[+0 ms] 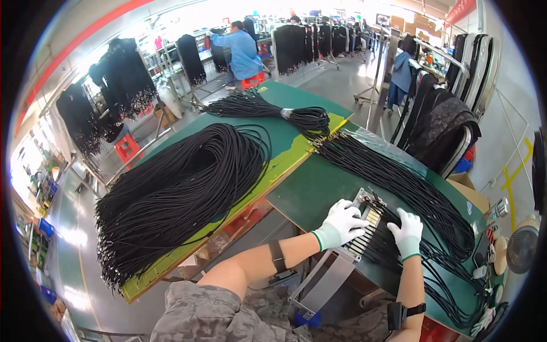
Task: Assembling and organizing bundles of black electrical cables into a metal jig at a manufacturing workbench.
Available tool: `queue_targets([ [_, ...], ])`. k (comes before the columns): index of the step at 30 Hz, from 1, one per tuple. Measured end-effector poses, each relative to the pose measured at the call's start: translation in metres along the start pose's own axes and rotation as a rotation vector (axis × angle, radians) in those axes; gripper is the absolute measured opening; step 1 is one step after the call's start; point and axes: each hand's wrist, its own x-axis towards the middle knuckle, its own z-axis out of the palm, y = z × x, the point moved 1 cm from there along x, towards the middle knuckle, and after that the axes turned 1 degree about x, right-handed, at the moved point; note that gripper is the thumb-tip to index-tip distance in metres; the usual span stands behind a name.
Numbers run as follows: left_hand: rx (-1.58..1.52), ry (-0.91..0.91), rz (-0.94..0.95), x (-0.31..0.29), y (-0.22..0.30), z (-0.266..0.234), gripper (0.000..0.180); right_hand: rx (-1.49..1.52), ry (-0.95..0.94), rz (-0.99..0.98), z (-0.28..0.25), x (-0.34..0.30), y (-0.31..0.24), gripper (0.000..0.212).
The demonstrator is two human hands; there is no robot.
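Observation:
A metal fixture [373, 219] with a row of pale slots lies on the green table in front of me, with black cables [383, 246] laid across it to the right. My left hand [341, 224], in a white glove with a green cuff, rests over the fixture's left side; its fingers are stretched and slightly apart. To the right, my right hand [407, 232], gloved the same way, hovers at or over the cables with thumb and fingers apart. Whether its fingertips touch a cable is too small to tell.
A large heap of black cables [182, 182] covers the left table, with a tied bundle [285, 112] behind it. More cables [399, 176] lie along the right table's far side. A fan [521, 251] stands at the right edge. Beyond are hanging cable racks [290, 48] and a person in blue [242, 54].

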Motion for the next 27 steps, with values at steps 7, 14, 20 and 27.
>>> queue_targets([
  [7,0.017,0.109,0.033,-0.004,-0.003,0.009,0.025,0.178,-0.060,0.084,0.017,0.002,0.036,0.022],
  [14,-0.012,0.005,-0.032,-0.003,0.000,-0.001,0.027,0.350,-0.316,0.012,-0.025,0.005,0.023,0.022],
  [20,0.000,0.037,0.000,-0.005,-0.002,0.002,0.027,0.184,-0.325,0.036,-0.019,0.000,0.020,0.023],
  [27,-0.066,0.032,-0.019,-0.005,0.000,0.000,0.026,0.133,-0.304,0.067,-0.018,-0.002,0.023,0.015],
])
